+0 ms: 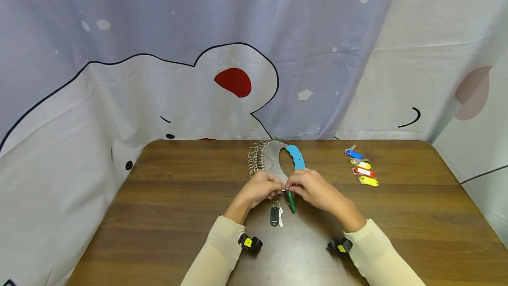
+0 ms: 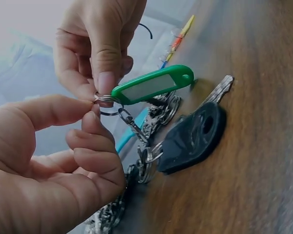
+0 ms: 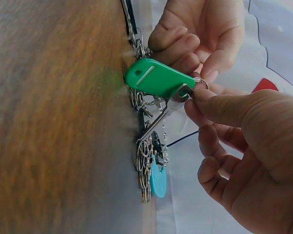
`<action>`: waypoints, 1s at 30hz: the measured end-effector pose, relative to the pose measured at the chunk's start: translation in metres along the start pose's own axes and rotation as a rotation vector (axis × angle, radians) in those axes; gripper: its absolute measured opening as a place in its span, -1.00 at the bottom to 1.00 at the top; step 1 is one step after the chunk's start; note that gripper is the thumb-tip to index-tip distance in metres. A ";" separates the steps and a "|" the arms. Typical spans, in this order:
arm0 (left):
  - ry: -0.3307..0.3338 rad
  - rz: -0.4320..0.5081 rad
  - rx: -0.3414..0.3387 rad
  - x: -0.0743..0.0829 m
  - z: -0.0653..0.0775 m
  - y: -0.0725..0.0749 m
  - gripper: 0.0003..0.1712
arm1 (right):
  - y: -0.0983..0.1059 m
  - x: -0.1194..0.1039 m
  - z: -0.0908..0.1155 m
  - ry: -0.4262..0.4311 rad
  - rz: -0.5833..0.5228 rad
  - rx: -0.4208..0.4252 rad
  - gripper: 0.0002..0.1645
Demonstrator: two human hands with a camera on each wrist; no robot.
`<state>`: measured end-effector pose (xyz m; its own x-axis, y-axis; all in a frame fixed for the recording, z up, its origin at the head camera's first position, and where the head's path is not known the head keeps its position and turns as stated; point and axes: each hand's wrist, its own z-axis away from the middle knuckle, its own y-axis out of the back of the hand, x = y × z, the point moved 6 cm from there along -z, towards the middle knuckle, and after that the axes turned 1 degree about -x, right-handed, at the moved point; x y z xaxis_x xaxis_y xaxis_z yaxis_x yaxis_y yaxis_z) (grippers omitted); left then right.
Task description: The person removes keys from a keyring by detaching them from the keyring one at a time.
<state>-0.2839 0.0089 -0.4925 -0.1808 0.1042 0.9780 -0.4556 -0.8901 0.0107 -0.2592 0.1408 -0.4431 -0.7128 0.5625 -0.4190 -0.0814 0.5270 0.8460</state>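
Both hands meet at a small metal split ring [image 2: 103, 97] that carries a green key tag [image 2: 151, 85]. My left hand [image 1: 262, 186] pinches the ring between thumb and index finger. From the other side my right hand [image 1: 313, 189] pinches it at the tag's end. A silver key [image 3: 158, 119] hangs beside the green tag in the right wrist view. Close under the fingers is a swivel clasp [image 2: 132, 122] with its own ring. A black key tag [image 1: 274, 216] with a key hangs from a ring nearer me. Behind the hands lies a grey curved plate [image 1: 272, 156] with a blue handle [image 1: 296, 156].
Many metal rings and clasps [image 1: 257, 158] line the plate's left edge. On the right of the wooden table [image 1: 166, 215] lie a blue key tag [image 1: 354, 154], a red one [image 1: 364, 171] and two yellow ones [image 1: 369, 182], with keys. A printed curtain [image 1: 139, 100] hangs behind.
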 end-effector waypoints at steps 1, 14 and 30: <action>0.016 0.025 -0.003 -0.001 0.000 0.000 -0.73 | 0.000 0.000 0.000 0.006 0.005 -0.003 -0.92; -0.018 -0.029 0.045 0.001 0.001 0.001 -0.90 | -0.002 0.001 -0.001 0.010 -0.004 0.008 -0.95; -0.232 -0.516 0.140 0.030 0.013 -0.004 -0.91 | 0.002 0.005 -0.002 -0.040 0.058 0.105 -0.92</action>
<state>-0.2759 0.0096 -0.4603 0.2370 0.4542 0.8588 -0.3114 -0.8018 0.5100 -0.2637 0.1433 -0.4431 -0.6860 0.6176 -0.3847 0.0339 0.5553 0.8310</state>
